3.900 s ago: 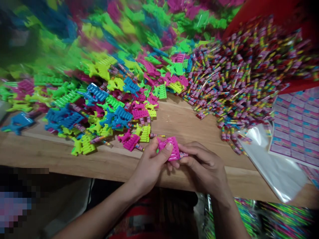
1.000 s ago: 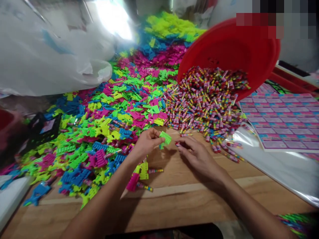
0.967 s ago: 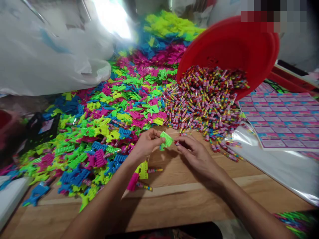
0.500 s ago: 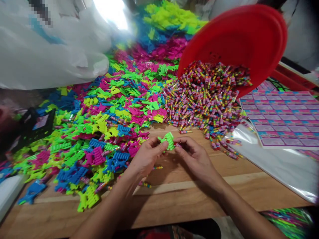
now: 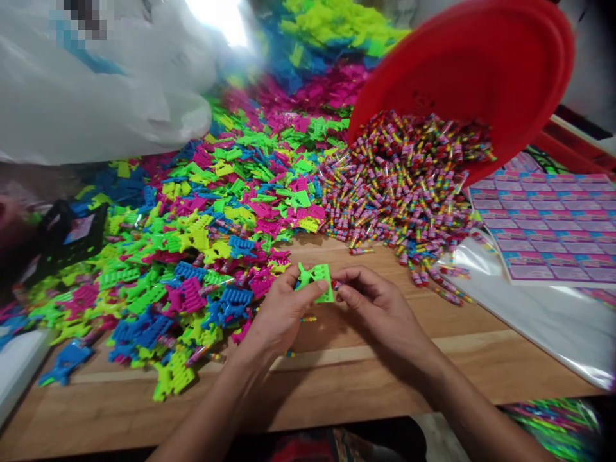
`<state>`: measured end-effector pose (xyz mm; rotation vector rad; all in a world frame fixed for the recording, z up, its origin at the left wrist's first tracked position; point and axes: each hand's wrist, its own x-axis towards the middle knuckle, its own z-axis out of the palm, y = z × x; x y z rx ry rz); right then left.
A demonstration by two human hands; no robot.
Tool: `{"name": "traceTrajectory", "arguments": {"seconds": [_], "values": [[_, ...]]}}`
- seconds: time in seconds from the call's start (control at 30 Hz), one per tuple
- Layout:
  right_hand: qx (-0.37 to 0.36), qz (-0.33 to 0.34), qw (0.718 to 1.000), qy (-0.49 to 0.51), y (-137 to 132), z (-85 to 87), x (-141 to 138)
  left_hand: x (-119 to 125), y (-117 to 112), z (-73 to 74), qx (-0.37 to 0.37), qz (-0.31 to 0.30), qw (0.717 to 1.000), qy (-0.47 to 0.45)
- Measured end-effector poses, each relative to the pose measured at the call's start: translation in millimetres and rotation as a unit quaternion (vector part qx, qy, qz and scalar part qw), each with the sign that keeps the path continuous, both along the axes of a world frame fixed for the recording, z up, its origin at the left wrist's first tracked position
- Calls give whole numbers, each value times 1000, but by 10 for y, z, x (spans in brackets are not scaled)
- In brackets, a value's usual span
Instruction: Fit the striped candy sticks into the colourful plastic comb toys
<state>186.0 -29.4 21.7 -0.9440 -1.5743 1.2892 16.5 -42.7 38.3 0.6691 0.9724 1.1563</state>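
My left hand (image 5: 282,314) pinches a bright green plastic toy piece (image 5: 325,274) between thumb and fingers, above the wooden table (image 5: 366,391). Close to its right edge, my right hand (image 5: 385,305) has thumb and fingertips together on a small candy tube (image 5: 335,285); only a reddish end shows, and the rest is behind the fingers. Whether the tube touches the green piece I cannot tell. Left of my hands spreads a heap of pink, blue, green and yellow plastic pieces (image 5: 192,231), some with candy tubes in them.
A tilted red basin (image 5: 481,58) spills a pile of candy tubes (image 5: 399,179) onto the table. Printed label sheets (image 5: 548,224) lie on clear plastic (image 5: 520,321) at right. A white bag (image 5: 120,109) stands back left, with a black tray (image 5: 77,240) below it.
The green piece has turned in my left hand, from its ridged side to a flatter face. My right hand stays close beside it. The view has shifted slightly.
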Motion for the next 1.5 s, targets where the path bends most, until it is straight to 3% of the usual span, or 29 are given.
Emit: {"name": "traceTrajectory", "arguments": {"seconds": [0.2, 0.37, 0.53, 0.63, 0.77, 0.87, 0.93, 1.0, 1.03, 1.07, 1.1, 1.17, 1.2, 1.27, 1.33, 1.4, 1.5], "values": [[-28, 45, 998, 18, -6, 22, 49, -11, -24, -18, -19, -28, 998, -60], [97, 71, 993, -8, 49, 16, 111, -1, -42, -26, -36, -35, 998, -48], [202, 74, 971, -108, 63, -93, 108, 42, -118, -121, 47, 12, 992, 116], [216, 74, 966, -122, -6, -80, 53, 24, -189, -138, 52, 16, 983, 176], [179, 131, 966, -132, -17, 61, 50, -280, -290, 67, 15, -18, 972, 235], [161, 100, 965, -183, 199, 86, 226, -790, -346, 394, 26, 37, 914, 404], [171, 17, 958, -231, 443, 8, 403, -1137, -354, 633, 36, 64, 833, 548], [197, -43, 934, -295, 710, -129, 561, -1351, -319, 820, 66, 144, 735, 659], [209, -47, 921, -324, 832, -207, 617, -1385, -278, 874, 82, 175, 709, 678], [224, -38, 907, -353, 936, -286, 653, -1369, -217, 892, 99, 197, 708, 671], [236, -29, 894, -381, 1019, -362, 671, -1309, -134, 872, 113, 201, 728, 645], [249, -24, 869, -427, 1119, -494, 668, -1101, 98, 733, 141, 163, 796, 566], [251, -27, 860, -443, 1140, -546, 658, -978, 242, 628, 162, 143, 801, 558], [255, -32, 849, -462, 1144, -618, 640, -744, 564, 404, 210, 73, 779, 587], [263, -31, 843, -469, 1125, -659, 637, -559, 893, 229, 241, 27, 731, 638], [273, -28, 837, -474, 1101, -684, 645, -427, 1194, 139, 258, 15, 691, 676], [292, -34, 827, -480, 1071, -726, 648, -291, 1548, 117, 293, -13, 669, 683]]}}
